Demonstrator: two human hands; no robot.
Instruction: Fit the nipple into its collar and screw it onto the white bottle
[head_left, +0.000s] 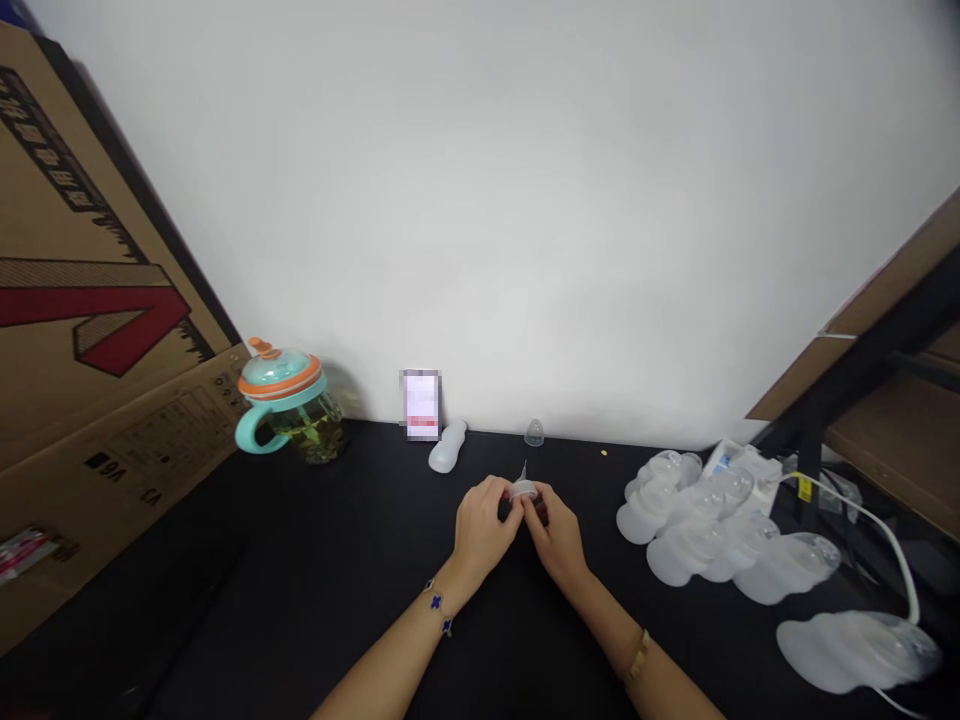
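Note:
My left hand (484, 525) and my right hand (555, 535) meet over the middle of the black table (315, 580). Both are closed around a small clear plastic piece (523, 488) with a thin pointed tip that sticks up between the fingertips. Something dark red shows just under my right fingers; I cannot make out what it is. A blue-charm bracelet sits on my left wrist and a gold bangle on my right.
A lidded teal-and-orange cup (289, 405) stands at the back left beside a big cardboard box (90, 330). A small card (421, 404), a white tube (448, 447) and a clear cap (534, 433) lie by the wall. Several translucent bottles (697, 525) lie at right near a white cable (892, 550).

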